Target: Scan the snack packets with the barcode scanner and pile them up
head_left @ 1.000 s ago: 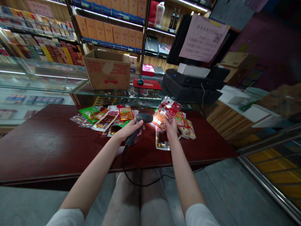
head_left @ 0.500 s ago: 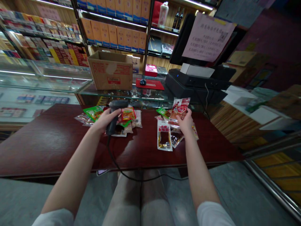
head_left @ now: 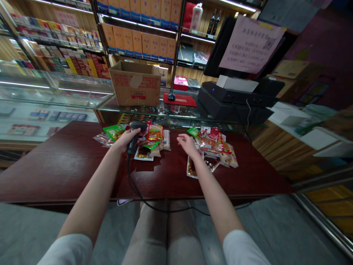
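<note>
My left hand [head_left: 124, 140] is wrapped round the handle of a black barcode scanner [head_left: 133, 142]. Its head lies above the left pile of snack packets, among them a green packet [head_left: 113, 131] and a red-edged packet [head_left: 155, 132]. My right hand [head_left: 188, 145] holds nothing, its fingers slightly curled and apart, just left of the right pile. On top of that pile lies a red and clear snack packet [head_left: 210, 140]. A white-edged packet [head_left: 192, 168] with dark contents is partly hidden under my right forearm.
Both piles rest on a dark red wooden table [head_left: 88, 165]. The scanner's cable [head_left: 138, 193] hangs over its front edge. Behind stand a glass counter with an open cardboard box [head_left: 138, 88], a mouse [head_left: 171, 96] on a red mat, and a monitor with a paper sign [head_left: 250, 44].
My right hand has let go of the red snack packet, which now lies on the right pile, and has moved left. The left hand still grips the scanner. The view has shifted slightly.
</note>
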Action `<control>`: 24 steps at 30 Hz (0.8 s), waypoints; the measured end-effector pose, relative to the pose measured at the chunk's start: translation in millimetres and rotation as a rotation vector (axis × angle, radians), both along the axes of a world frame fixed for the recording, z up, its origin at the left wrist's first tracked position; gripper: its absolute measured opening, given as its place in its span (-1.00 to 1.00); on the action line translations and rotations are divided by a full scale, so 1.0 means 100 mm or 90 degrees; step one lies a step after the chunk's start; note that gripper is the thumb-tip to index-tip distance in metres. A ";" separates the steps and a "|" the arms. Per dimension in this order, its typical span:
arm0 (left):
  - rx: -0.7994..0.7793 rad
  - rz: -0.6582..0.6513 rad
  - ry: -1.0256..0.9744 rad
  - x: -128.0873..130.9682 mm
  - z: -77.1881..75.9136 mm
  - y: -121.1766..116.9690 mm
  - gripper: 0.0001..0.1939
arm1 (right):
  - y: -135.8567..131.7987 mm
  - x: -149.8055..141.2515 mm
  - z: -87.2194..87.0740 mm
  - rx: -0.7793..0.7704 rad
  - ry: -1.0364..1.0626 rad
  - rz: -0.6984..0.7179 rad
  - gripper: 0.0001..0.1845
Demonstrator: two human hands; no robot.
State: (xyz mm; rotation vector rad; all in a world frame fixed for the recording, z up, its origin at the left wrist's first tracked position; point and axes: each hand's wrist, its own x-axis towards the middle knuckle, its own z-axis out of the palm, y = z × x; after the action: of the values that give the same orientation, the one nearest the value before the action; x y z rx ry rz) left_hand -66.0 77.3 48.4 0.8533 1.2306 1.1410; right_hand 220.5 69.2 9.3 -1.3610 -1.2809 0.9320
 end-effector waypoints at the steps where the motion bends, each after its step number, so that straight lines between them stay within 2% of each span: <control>1: 0.003 -0.004 0.002 0.01 -0.02 0.00 -0.81 | 0.06 -0.15 -0.02 -0.022 0.020 0.017 -0.79; 5: 0.018 -0.023 0.007 0.04 -0.08 -0.04 -0.78 | 0.24 -0.58 -0.04 -0.077 0.067 0.065 -0.74; 10: 0.037 -0.075 0.032 0.01 -0.12 -0.16 -0.72 | 0.30 -0.66 -0.06 -0.097 0.102 0.082 -0.77; 14: 0.074 -0.107 0.031 0.05 -0.04 -0.31 -0.67 | 0.32 -0.42 -0.06 -0.062 0.138 0.004 -0.71; 20: 0.132 -0.211 0.014 0.37 0.14 -0.56 -0.59 | 0.24 0.25 0.00 0.070 0.179 -0.101 -0.61; 24: 0.133 -0.284 0.028 0.67 0.11 -0.64 -0.57 | 0.08 0.58 -0.03 0.112 0.215 -0.160 -0.60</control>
State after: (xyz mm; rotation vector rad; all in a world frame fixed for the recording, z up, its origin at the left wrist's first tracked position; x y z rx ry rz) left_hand 0.6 13.4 59.0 1.2447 0.9017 0.8980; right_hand 278.9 77.4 6.6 -1.1385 -0.8897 0.8119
